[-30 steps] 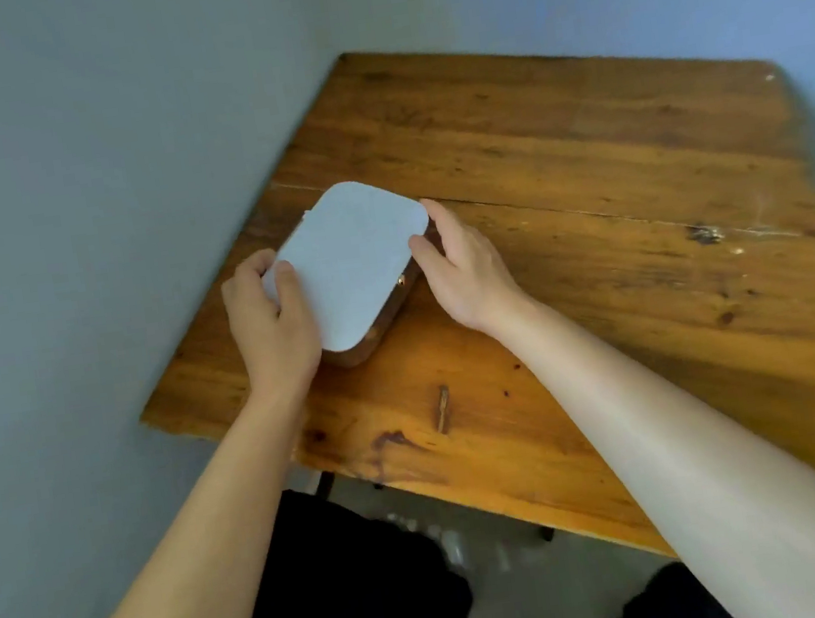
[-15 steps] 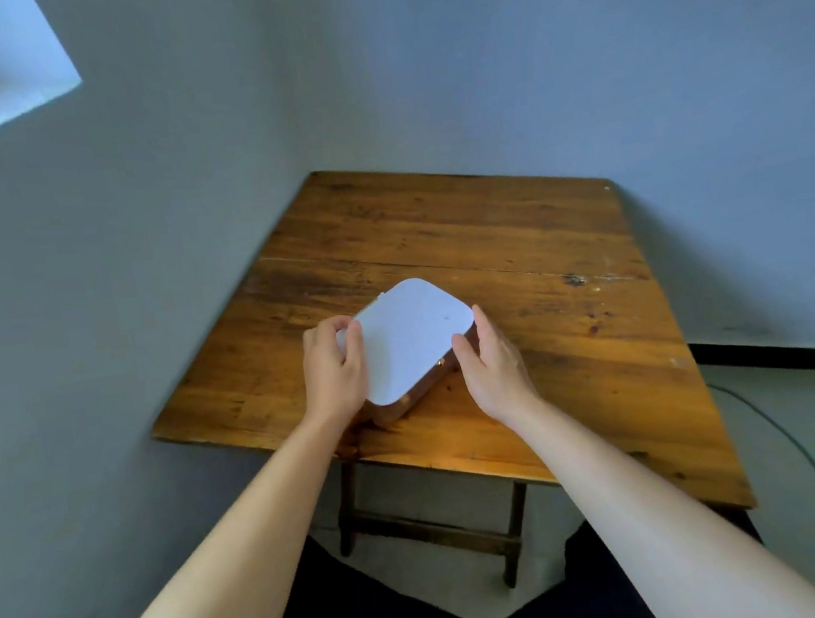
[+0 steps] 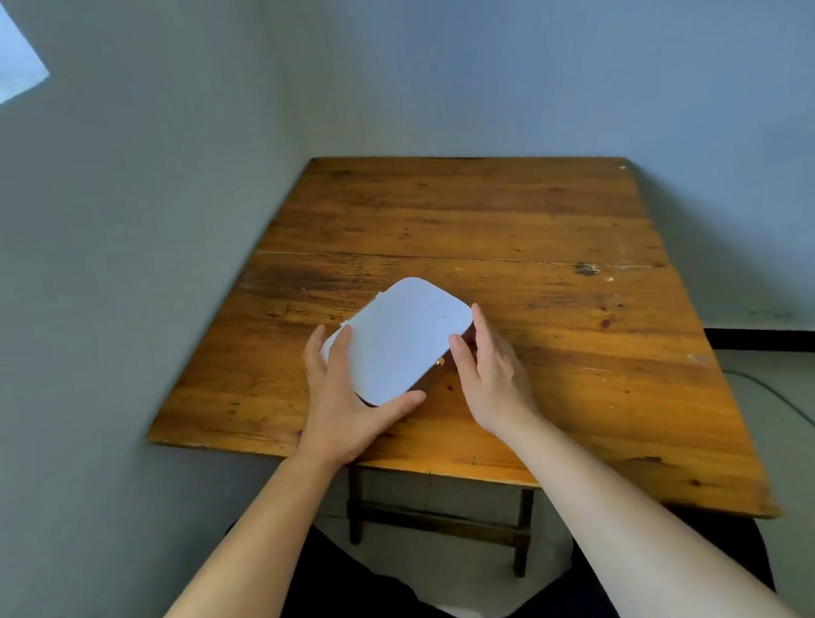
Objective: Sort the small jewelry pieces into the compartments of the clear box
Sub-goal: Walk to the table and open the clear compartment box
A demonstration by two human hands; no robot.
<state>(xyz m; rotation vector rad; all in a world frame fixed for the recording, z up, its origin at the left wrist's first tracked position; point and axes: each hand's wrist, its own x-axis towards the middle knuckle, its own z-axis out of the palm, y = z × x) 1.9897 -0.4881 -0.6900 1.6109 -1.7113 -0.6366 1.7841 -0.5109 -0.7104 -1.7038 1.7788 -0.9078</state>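
Your left hand (image 3: 350, 399) has slid off the lid (image 3: 404, 340) and now lies straight-fingered around the box's (image 3: 432, 377) left corner; your right hand (image 3: 494, 375) stays flat, fingers open, against its right side by the clasp (image 3: 439, 362). The box sits shut near the table's (image 3: 542, 249) front left edge, so opening comes first; no jewelry shows, and nothing blocks you

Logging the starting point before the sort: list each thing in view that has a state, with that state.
box: closed, flat on the table, contents hidden.
gold clasp: on the box's near right side; latched or not, cannot tell.
left hand: open, fingers flat on the box's left edge, thumb along its near corner.
right hand: open, straight fingers against the box's right side.
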